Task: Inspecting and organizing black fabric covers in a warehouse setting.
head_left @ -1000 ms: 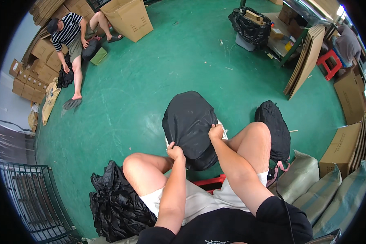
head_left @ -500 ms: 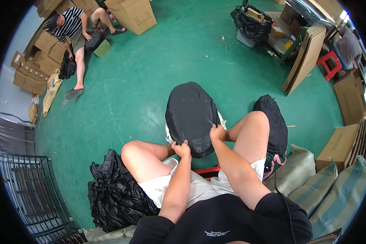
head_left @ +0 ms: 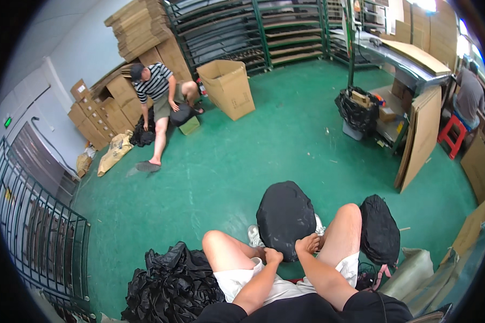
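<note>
Left grip (head_left: 273, 255): closed on the near-left edge of a black oval bundle (head_left: 285, 218), fingertips partly hidden. Right grip (head_left: 308, 244): closed on its near-right edge, fingers curled, set slightly farther forward. Black oval bundle: one, between the knees (head_left: 353, 222); contact with the green floor (head_left: 210, 177) cannot be told. Long axis: running away from the person, far end leaning slightly left. White shoes (head_left: 254, 235): a pair, flanking the bundle. Second black bundle (head_left: 380, 229): on the floor, outside the right knee. Black fabric heap (head_left: 172, 285): outside the left knee. Open carton (head_left: 226, 91) and seated co-worker (head_left: 157, 91): toward the floor's far-left edge. Forearms (head_left: 328, 277): extended forward, converging on the bundle.
</note>
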Available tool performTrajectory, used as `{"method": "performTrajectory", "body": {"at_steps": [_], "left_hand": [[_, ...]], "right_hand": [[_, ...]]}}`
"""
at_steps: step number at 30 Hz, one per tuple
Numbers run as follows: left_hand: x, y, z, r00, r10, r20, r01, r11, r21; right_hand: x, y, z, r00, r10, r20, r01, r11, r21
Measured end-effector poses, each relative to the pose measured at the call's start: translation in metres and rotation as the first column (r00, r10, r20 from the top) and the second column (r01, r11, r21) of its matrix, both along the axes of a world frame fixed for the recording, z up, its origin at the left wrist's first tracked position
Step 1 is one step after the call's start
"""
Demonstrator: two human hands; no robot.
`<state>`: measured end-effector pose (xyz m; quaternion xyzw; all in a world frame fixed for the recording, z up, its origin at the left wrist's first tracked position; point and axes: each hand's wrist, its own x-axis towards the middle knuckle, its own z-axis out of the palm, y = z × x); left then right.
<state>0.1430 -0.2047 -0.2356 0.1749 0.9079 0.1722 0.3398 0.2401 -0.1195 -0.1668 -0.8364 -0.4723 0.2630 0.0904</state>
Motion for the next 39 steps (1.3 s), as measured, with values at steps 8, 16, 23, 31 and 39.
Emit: {"method": "performTrajectory", "body": {"at_steps": [8,16,23,31,39], "left_hand": [[0.006,0.008,-0.013,0.728,-0.685,-0.033,0.663,0.691,0.287],[-0.001,-0.02,0.027,0.505,-0.841,0.192,0.716,0.533,0.45],[-0.016,-0.027,0.021,0.7,-0.565,0.436,0.42,0.82,0.389],[-0.003,-0.03,0.008,0.692,-0.523,0.498,0.442,0.852,0.28],[-0.003,-0.022,0.022,0.71,-0.547,0.444,0.459,0.837,0.297]], "right_hand": [[-0.005,-0.032,-0.022,0.392,0.761,-0.516,-0.774,0.576,0.262],[-0.002,-0.025,-0.033,0.408,0.676,-0.613,-0.82,0.566,0.079],[0.015,-0.012,-0.059,0.482,0.521,-0.705,-0.724,0.69,0.016],[0.011,-0.027,-0.068,0.378,0.684,-0.624,-0.81,0.57,0.135],[0.021,-0.012,-0.057,0.502,0.645,-0.576,-0.822,0.563,-0.085]]}}
